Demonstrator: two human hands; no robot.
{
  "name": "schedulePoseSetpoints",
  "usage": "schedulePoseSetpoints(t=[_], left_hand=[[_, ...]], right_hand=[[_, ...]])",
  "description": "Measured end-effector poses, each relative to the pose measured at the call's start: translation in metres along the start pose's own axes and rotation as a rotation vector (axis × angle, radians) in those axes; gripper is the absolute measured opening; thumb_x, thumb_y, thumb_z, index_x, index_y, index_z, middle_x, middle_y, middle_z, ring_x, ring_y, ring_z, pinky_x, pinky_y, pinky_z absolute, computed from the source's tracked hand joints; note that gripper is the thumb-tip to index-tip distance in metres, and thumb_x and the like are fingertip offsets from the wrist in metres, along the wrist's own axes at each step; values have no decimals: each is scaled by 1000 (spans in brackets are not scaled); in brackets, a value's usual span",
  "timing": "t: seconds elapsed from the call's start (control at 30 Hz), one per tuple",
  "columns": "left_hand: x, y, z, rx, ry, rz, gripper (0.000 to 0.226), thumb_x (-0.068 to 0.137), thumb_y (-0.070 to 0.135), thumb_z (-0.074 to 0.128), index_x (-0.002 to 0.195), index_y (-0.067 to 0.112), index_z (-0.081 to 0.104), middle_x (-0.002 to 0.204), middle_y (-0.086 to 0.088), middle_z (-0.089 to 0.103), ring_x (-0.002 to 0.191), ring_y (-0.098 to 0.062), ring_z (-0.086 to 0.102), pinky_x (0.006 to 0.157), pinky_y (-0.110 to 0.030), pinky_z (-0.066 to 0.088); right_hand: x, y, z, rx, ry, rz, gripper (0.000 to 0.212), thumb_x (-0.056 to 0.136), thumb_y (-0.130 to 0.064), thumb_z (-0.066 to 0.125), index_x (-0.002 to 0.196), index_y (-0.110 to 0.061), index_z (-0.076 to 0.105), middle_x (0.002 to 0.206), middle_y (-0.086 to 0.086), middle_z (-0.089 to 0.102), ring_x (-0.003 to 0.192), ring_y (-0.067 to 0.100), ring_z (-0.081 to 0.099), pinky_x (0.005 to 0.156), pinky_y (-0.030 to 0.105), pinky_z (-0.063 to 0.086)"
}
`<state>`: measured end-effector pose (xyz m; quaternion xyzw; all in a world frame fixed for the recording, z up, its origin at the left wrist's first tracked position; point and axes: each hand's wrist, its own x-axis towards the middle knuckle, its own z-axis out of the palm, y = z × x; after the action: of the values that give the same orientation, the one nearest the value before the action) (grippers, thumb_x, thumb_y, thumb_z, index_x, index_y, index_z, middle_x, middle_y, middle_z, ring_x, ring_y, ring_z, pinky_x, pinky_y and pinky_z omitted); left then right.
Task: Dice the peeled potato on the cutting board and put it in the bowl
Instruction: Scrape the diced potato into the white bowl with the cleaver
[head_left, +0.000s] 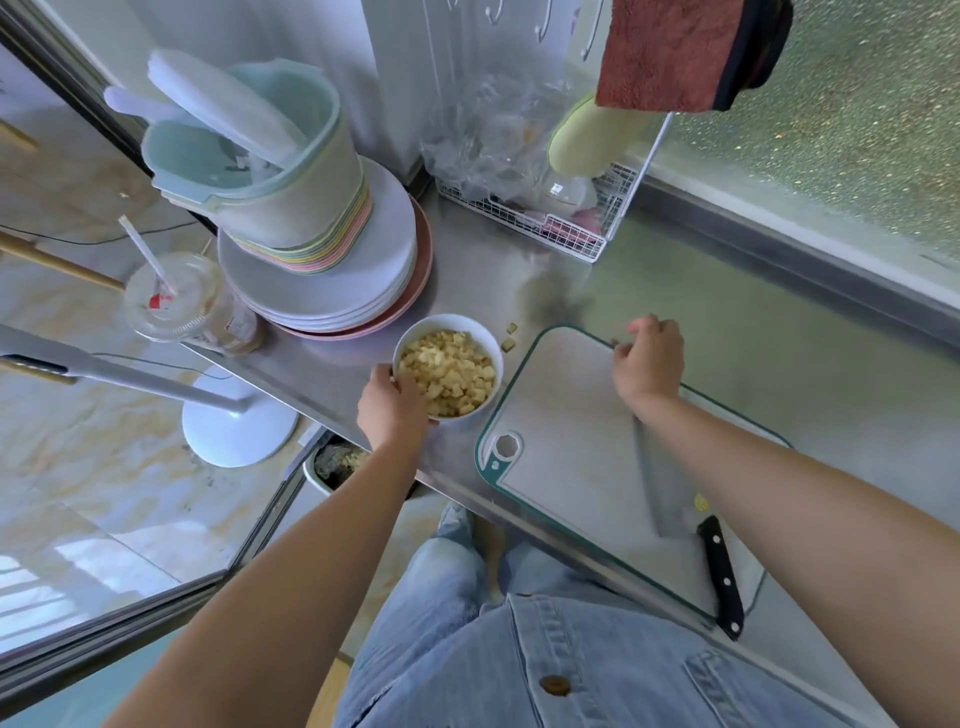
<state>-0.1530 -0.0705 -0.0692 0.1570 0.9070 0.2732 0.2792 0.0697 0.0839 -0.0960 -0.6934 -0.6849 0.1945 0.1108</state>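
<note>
Potato dice (449, 374) fill a white bowl (448, 317) on the steel counter (727, 322), just left of the cutting board (571, 441). The left hand (389, 405) grips the bowl's near rim. The right hand (649, 358) is curled at the board's far edge; I cannot tell whether it holds anything. A knife (719, 571) lies on the board's near right part. Two stray pieces (508, 344) lie on the counter between bowl and board.

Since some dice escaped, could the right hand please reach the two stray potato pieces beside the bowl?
Probably yes: the stray pieces lie uncovered on the counter between bowl and cutting board, and the right hand is at the board's far edge, with nothing between.
</note>
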Motion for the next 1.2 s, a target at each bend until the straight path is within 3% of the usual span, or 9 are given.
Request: schedulePoseSetpoints(t=[0.17, 0.4, 0.53, 0.67, 0.83, 1.07, 1.2], left_hand=[[-3, 3, 12, -47, 44, -3, 25, 99, 24, 39, 110, 11, 56, 98, -5, 62, 85, -21, 54, 71, -31, 44], [8, -2, 10, -73, 139, -39, 21, 98, 25, 40, 101, 13, 56, 96, -10, 65, 87, -29, 60, 73, -39, 50], [10, -2, 3, -81, 140, -44, 18, 97, 22, 41, 100, 13, 57, 92, -7, 62, 83, -24, 55, 68, -34, 42], [8, -4, -3, -96, 111, -36, 17, 98, 22, 42, 101, 13, 56, 92, -5, 60, 83, -21, 53, 67, -30, 37], [5, -15, -9, -141, 80, -14, 13, 96, 22, 43, 94, 18, 55, 92, -5, 64, 83, -22, 58, 66, -32, 45], [6, -20, -17, -142, 29, -6, 14, 97, 24, 44, 100, 20, 57, 95, 0, 65, 86, -20, 60, 69, -35, 53], [6, -18, -18, -138, 12, -4, 16, 98, 24, 44, 104, 20, 58, 96, 1, 64, 80, -16, 60, 49, -20, 41]], right_hand=[[19, 13, 6, -81, -39, 57, 21, 89, -4, 50, 108, -3, 58, 121, 23, 48, 106, 43, 49, 92, 40, 33], [28, -3, 10, 75, -59, 7, 12, 78, -4, 60, 88, -7, 66, 95, 17, 65, 90, 35, 60, 77, 34, 42], [7, -44, 16, 262, -161, -271, 15, 72, 2, 62, 84, -5, 69, 84, 12, 70, 76, 26, 64, 71, 24, 44], [-15, -72, 33, 188, -289, -527, 17, 79, 2, 61, 91, -4, 70, 90, 12, 70, 81, 26, 65, 72, 30, 50], [-21, -78, 46, -10, -290, -484, 22, 84, -2, 60, 104, -7, 63, 100, 16, 60, 89, 33, 58, 77, 38, 48], [-23, -88, 51, -185, -289, -606, 15, 84, -2, 53, 97, -3, 60, 90, 19, 57, 82, 35, 57, 67, 38, 43], [-21, -91, 52, -53, -281, -477, 12, 78, -1, 59, 88, -7, 63, 87, 16, 65, 80, 34, 60, 66, 34, 46]])
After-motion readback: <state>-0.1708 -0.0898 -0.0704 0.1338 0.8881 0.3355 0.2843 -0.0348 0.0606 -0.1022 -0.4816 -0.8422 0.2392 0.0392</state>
